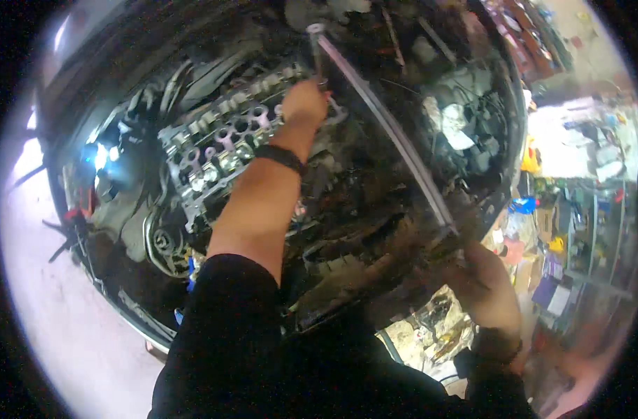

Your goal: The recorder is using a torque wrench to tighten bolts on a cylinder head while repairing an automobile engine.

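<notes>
A long silver torque wrench [394, 129] slants across the engine bay, its round head at the far end. From that head a thin extension bar [317, 56] runs down into my left hand [305, 103], whose fingers are closed round it. My left hand is over the right end of the exposed cylinder head [225, 136], a metal casting with rows of round openings. The lower end of the bar is hidden by the hand. Near the bay's front right edge, my right hand [488, 288] is closed on the near end of the wrench, somewhat blurred by motion.
Hoses and a pulley [165, 241] lie at the bay's left side. A bright work lamp [101, 157] shines there. White crumpled material [457, 126] sits at the right of the bay. Beyond the car's edge stand shelves [590, 230] with boxes and a cluttered bench [584, 140].
</notes>
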A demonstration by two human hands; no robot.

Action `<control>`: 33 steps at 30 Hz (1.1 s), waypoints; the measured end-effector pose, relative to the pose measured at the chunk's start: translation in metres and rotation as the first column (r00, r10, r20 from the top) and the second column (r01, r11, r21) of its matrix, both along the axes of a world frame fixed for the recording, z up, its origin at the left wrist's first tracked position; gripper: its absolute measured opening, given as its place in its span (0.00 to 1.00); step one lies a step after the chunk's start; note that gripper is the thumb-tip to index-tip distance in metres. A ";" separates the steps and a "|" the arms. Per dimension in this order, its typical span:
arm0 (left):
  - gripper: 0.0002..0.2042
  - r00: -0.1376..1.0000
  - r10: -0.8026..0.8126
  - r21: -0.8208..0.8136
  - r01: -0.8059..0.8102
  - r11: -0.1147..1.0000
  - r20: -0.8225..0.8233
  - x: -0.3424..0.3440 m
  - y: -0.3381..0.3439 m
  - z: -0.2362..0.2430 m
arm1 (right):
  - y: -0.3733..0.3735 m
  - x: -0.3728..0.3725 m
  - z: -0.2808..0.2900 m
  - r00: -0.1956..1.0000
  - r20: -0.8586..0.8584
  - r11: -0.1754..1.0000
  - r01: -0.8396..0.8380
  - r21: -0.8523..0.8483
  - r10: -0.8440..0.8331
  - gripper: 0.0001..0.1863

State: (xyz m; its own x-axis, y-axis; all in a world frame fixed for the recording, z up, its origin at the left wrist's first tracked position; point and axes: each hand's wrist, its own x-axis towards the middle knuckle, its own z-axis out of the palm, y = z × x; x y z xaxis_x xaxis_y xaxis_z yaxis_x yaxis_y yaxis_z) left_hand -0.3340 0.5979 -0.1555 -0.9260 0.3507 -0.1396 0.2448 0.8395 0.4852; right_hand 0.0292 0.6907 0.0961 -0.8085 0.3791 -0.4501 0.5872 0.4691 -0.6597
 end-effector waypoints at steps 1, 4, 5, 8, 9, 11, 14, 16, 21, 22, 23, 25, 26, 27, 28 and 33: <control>0.15 0.999 0.041 0.028 -0.041 0.999 -0.002 -0.001 -0.001 0.002 | -0.001 -0.011 0.014 0.997 0.045 0.993 0.061 -0.104 -0.056 0.13; 0.14 0.998 -0.015 0.015 0.016 1.000 -0.065 -0.002 -0.016 0.031 | 0.003 -0.011 0.037 0.993 0.116 0.999 0.034 -0.031 -0.030 0.11; 0.14 0.995 -0.014 0.041 0.018 0.999 -0.098 -0.001 -0.029 0.041 | 0.003 -0.005 0.041 0.996 0.077 0.996 0.054 -0.065 -0.048 0.10; 0.13 0.986 -0.026 0.151 0.051 0.987 -0.162 0.010 -0.080 0.050 | 0.008 0.023 0.036 0.996 -0.074 0.988 0.038 -0.152 -0.050 0.08; 0.14 0.993 0.003 0.159 0.016 0.987 -0.120 0.017 -0.102 0.066 | 0.012 0.036 0.031 0.990 -0.130 0.984 0.029 -0.176 -0.052 0.08; 0.18 0.989 0.084 0.202 -0.058 0.978 -0.124 0.029 -0.155 0.077 | 0.017 0.061 0.014 0.974 -0.217 0.975 0.018 -0.223 -0.068 0.09; 0.17 0.957 0.253 0.315 -0.199 0.928 -0.141 0.024 -0.256 0.084 | 0.010 0.076 0.010 0.981 -0.162 0.915 0.033 -0.401 -0.106 0.14; 0.14 0.951 0.242 0.167 -0.212 0.963 -0.191 0.025 -0.303 0.095 | 0.003 0.080 0.005 0.982 -0.153 0.867 0.018 -0.498 -0.109 0.14; 0.12 0.979 0.193 -0.052 -0.197 0.979 -0.070 0.023 -0.346 0.069 | -0.018 0.075 0.008 0.996 -0.009 0.870 0.071 -0.489 -0.087 0.21; 0.12 0.987 0.144 -0.124 -0.152 0.980 -0.077 0.022 -0.343 0.066 | -0.024 0.074 0.008 0.995 -0.037 0.868 0.062 -0.492 -0.092 0.23; 0.12 0.992 0.096 -0.201 -0.110 0.973 -0.077 0.024 -0.343 0.059 | -0.029 0.075 0.006 0.994 -0.059 0.866 0.053 -0.498 -0.095 0.24; 0.12 0.993 0.106 -0.237 -0.114 0.965 -0.045 0.023 -0.350 0.042 | -0.033 0.075 0.004 0.988 -0.115 0.781 0.011 -0.624 -0.106 0.15; 0.12 0.994 0.110 -0.267 -0.112 0.957 -0.021 0.024 -0.350 0.036 | -0.034 0.076 0.004 0.992 -0.093 0.785 0.009 -0.620 -0.085 0.16; 0.12 0.993 0.115 -0.297 -0.109 0.948 0.002 0.024 -0.351 0.031 | -0.036 0.074 0.005 0.995 -0.071 0.787 0.007 -0.617 -0.065 0.16; 0.11 0.993 0.121 -0.288 -0.115 0.951 0.002 0.024 -0.352 0.026 | -0.044 0.070 0.009 0.993 -0.064 0.822 0.047 -0.567 -0.100 0.18; 0.11 0.995 0.083 -0.392 -0.053 0.918 0.061 0.016 -0.343 0.023 | -0.045 0.074 -0.003 0.993 -0.078 0.852 0.035 -0.522 -0.088 0.14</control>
State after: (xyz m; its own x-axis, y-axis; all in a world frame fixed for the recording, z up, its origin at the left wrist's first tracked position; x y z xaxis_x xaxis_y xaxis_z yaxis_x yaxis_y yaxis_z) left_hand -0.3184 0.2546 -0.1327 -0.9272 0.1909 -0.3224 0.1559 0.9790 0.1314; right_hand 0.1027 0.6458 0.0930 -0.8402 0.1621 -0.5175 0.5256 0.0083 -0.8507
